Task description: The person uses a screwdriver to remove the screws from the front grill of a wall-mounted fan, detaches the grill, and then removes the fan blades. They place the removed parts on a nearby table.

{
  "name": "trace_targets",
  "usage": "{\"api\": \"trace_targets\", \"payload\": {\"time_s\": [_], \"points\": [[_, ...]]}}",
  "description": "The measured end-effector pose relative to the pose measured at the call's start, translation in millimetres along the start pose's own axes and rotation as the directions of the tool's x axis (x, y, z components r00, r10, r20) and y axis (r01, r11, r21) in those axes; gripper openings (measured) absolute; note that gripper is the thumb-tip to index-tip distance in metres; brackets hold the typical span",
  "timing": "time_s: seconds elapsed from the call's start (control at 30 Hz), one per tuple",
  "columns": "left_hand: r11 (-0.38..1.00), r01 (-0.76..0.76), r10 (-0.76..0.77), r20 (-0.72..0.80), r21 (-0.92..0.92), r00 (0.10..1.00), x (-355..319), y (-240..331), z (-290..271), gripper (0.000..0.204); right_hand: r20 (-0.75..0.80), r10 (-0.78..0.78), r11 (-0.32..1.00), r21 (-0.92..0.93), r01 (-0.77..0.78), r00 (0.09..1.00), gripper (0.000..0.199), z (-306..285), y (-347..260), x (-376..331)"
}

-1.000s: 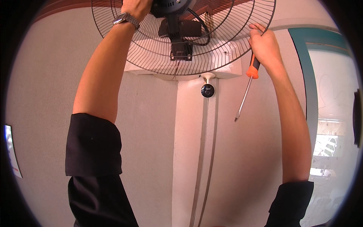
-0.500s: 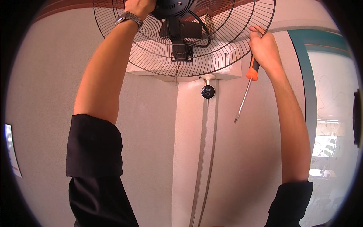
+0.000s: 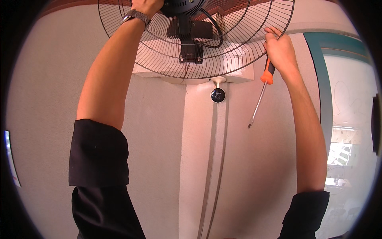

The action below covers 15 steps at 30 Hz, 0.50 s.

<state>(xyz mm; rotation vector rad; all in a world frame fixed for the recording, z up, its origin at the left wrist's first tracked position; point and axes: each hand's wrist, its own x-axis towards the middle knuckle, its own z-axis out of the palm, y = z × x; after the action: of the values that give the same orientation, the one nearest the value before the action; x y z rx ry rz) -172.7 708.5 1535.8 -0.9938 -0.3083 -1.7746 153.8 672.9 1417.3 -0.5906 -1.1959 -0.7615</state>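
Overhead, a black wire fan guard spreads around a dark motor housing on a black wall bracket. My left hand, with a watch on its wrist, reaches up beside the motor housing; its fingers are cut off by the upper edge, so their grip is hidden. At the guard's right rim, my right hand is closed around a screwdriver with an orange and black handle. The screwdriver's metal shaft points down and slightly left, free of any screw. Fingers of that hand also meet the guard's rim.
Under the bracket, a small round black-and-white camera hangs from a white mount. A cable trunking runs down the pale wall below it. To the right stands a teal door or window frame with a glass pane.
The fan guard's right side has shifted slightly to the right, and my right hand with the screwdriver has moved a little that way too. My left hand stays by the motor housing.
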Motion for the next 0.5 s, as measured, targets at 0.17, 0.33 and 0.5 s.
{"api": "trace_targets", "payload": {"time_s": [0.17,0.33,0.5], "points": [[0.979,-0.201,0.201,0.025,0.021,0.979,1.6,-4.2,-0.9,0.022,-0.008,0.013,1.0,0.016,-0.013,1.0,0.044,0.3,-1.3,-2.1],[0.987,-0.107,0.105,0.021,0.118,0.994,4.1,-3.3,4.9,0.021,0.022,0.011,1.0,0.027,-0.012,1.0,0.045,-0.8,1.1,0.4],[0.986,0.006,-0.019,0.079,0.164,0.997,7.5,6.7,1.0,0.026,0.001,0.014,1.0,0.024,-0.014,1.0,0.045,-3.2,3.9,2.8]]}}
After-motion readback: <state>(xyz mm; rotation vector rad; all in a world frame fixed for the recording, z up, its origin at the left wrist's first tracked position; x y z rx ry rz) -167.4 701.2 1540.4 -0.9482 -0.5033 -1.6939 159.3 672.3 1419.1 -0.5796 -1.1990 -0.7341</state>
